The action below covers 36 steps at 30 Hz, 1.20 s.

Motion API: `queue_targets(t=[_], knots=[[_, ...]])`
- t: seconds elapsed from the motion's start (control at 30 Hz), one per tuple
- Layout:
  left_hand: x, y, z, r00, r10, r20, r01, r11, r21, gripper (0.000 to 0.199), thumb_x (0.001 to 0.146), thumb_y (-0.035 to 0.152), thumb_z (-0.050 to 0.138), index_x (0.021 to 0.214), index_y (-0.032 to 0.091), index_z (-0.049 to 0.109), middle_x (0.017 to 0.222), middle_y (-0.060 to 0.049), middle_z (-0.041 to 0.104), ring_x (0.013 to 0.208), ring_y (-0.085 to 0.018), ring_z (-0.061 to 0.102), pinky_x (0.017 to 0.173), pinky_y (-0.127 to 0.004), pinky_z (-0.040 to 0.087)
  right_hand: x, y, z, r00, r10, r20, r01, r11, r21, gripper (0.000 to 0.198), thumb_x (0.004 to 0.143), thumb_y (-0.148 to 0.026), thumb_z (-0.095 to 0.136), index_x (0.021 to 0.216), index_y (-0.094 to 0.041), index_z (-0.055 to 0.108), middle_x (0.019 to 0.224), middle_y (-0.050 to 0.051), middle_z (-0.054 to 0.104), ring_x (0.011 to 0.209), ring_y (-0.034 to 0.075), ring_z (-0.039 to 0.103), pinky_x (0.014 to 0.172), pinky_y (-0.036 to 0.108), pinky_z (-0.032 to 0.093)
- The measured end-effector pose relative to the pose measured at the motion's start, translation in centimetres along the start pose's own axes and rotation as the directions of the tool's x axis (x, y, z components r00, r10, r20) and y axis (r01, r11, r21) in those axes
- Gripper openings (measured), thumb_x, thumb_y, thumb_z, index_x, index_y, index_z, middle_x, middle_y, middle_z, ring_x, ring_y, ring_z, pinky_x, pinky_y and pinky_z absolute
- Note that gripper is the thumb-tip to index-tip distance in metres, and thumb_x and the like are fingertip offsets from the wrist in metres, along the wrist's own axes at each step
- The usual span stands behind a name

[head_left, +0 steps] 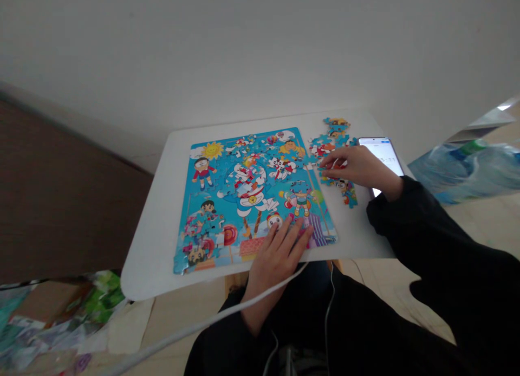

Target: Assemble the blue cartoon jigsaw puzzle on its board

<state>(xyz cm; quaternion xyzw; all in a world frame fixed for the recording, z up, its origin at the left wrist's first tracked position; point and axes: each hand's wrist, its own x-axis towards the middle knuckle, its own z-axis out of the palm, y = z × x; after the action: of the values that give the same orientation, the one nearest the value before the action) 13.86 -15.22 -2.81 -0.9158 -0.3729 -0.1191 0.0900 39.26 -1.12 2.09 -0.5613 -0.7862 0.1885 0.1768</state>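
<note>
A blue cartoon jigsaw puzzle (233,173) lies in its flat board on the white table, with loose pieces scattered over its picture. My left hand (278,251) rests flat on the board's lower right part, fingers spread. To the right of the board is a heap of loose puzzle pieces (335,135). Over that heap, close to the board's right edge, my right hand (351,164) pinches what looks like a small puzzle piece (316,164). The fingers and hand cover part of the heap.
A lit phone (379,148) lies on the table (154,219) right of the heap, partly behind my right wrist. A white cable (211,322) crosses in front of my left wrist. Clear plastic packaging (471,170) stands at right; bags and a cardboard box (46,300) lie on the floor at left.
</note>
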Motion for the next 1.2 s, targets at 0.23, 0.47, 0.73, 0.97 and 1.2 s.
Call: queue_targets(t=[0.23,0.47,0.73,0.97,1.2], knots=[[0.0,0.1,-0.2,0.999,0.042,0.023,-0.042,0.999,0.029,0.047,0.094,0.019,0.044,0.141,0.019,0.040,0.145,-0.006,0.046,0.130,-0.023,0.046,0.105,-0.039,0.043,-0.1,0.2,0.0,0.999,-0.003,-0.048,-0.001,0.996,-0.092,0.028,0.078,-0.044,0.059,0.088,-0.022,0.073,0.076,0.003,0.071,0.068,0.018,0.064,0.063,0.031,0.048],[0.0,0.1,-0.1,0.997,0.070,0.027,-0.071,0.997,0.030,0.046,0.095,0.020,0.042,0.141,0.019,0.040,0.145,-0.005,0.046,0.129,-0.023,0.047,0.103,-0.038,0.045,-0.2,-0.1,-0.1,0.998,0.009,-0.069,-0.013,0.998,-0.056,0.027,0.080,-0.045,0.057,0.086,-0.023,0.073,0.074,0.002,0.071,0.068,0.018,0.066,0.064,0.031,0.049],[-0.1,0.3,0.2,0.998,0.064,0.012,-0.064,0.997,0.042,0.046,0.095,0.021,0.041,0.141,0.020,0.041,0.145,-0.004,0.046,0.128,-0.023,0.048,0.103,-0.038,0.045,-0.3,0.0,-0.8,0.990,0.045,-0.132,-0.058,0.994,-0.098,0.031,0.083,-0.046,0.053,0.093,-0.024,0.074,0.082,0.004,0.074,0.077,0.022,0.067,0.071,0.036,0.050],[0.0,0.2,0.4,0.997,0.075,-0.004,-0.075,0.995,0.062,0.046,0.095,0.021,0.040,0.142,0.019,0.040,0.146,-0.007,0.044,0.129,-0.023,0.048,0.104,-0.040,0.043,-0.9,2.9,-3.1,1.000,0.007,-0.017,-0.010,0.981,-0.193,0.037,0.079,-0.056,0.055,0.091,-0.026,0.074,0.077,0.002,0.072,0.072,0.020,0.066,0.068,0.034,0.048],[0.1,0.0,0.3,0.995,0.086,-0.055,-0.082,0.995,0.065,0.044,0.095,0.017,0.038,0.138,0.020,0.046,0.140,-0.005,0.051,0.127,-0.024,0.050,0.102,-0.040,0.044,-1.4,4.0,-4.1,0.977,-0.002,0.211,0.051,0.973,-0.224,0.037,0.071,-0.059,0.061,0.081,-0.026,0.075,0.065,0.001,0.069,0.059,0.019,0.062,0.059,0.034,0.045]])
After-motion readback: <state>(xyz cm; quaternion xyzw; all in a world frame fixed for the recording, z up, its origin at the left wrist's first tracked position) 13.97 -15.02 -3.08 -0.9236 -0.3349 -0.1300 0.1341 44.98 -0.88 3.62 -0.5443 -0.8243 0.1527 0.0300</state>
